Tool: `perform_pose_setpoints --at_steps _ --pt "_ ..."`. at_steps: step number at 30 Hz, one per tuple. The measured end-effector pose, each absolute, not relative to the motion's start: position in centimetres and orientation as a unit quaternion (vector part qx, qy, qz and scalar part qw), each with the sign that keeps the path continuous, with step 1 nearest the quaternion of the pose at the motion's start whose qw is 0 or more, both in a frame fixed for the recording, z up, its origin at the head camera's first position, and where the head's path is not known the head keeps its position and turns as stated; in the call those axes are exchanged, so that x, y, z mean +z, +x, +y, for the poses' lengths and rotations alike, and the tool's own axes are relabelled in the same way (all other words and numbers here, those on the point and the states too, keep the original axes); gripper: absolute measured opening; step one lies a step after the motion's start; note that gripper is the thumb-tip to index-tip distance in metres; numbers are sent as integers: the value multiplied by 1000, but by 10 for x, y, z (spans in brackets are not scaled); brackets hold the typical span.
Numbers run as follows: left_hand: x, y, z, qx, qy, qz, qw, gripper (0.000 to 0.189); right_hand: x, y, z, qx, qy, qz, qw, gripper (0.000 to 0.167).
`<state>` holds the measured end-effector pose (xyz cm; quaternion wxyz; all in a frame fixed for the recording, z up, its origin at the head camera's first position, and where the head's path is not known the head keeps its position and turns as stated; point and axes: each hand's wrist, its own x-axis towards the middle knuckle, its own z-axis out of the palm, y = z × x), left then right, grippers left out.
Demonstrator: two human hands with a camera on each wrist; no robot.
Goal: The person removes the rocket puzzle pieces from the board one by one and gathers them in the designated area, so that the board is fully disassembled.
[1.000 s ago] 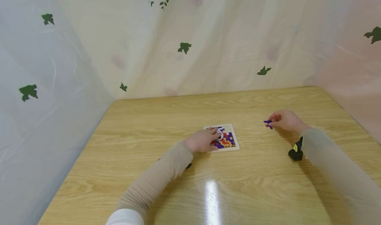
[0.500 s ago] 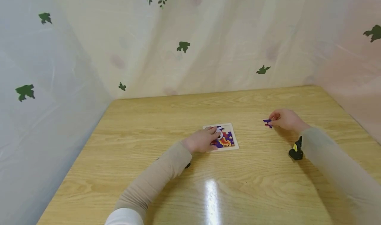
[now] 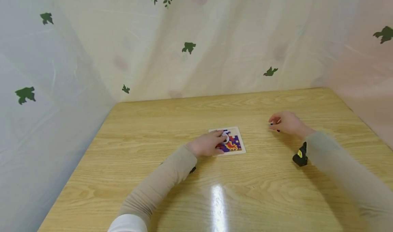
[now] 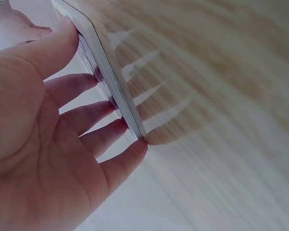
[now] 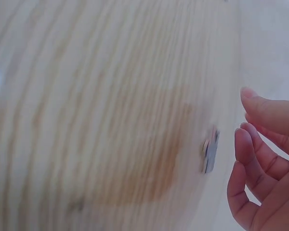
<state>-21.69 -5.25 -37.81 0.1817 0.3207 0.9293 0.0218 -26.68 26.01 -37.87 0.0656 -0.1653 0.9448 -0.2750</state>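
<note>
A small framed jigsaw puzzle (image 3: 238, 144) lies on the table, purple with orange, white and yellow star shapes. My left hand (image 3: 206, 144) rests over its left side and hides part of the picture. In the left wrist view, the fairly straight fingers and thumb of that hand touch the puzzle board (image 4: 108, 72) along its edge. On the right, my right hand (image 3: 288, 123) hovers with bent fingers over a puzzle piece (image 5: 210, 151). The right wrist view shows that piece on the table, apart from the fingertips, and nothing visible between them.
The wooden table (image 3: 153, 122) ends at a pale curtain (image 3: 147, 47) printed with green leaves and birds. A black wrist device (image 3: 300, 157) hangs under the right sleeve. Light glares on the tabletop near the front.
My right hand has shifted slightly left, now covering most of the purple piece that showed at its fingertips before. My left hand stays on the puzzle.
</note>
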Motion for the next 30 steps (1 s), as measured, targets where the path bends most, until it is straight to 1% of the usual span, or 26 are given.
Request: perform_pose_setpoints --at_steps 8,14,22,30 --pt "-381 -217 -56 37 312 929 194 65 -379 -263 237 -274 -191 941 48 23" --pt "-382 -215 -62 45 291 934 204 66 -380 -258 219 -295 -200 933 58 21" --pt "-380 -213 -68 44 288 933 211 66 -382 -256 193 -307 -201 928 66 22" --pt "-376 -213 -72 57 296 931 207 66 -371 -252 159 -312 -222 921 70 26"
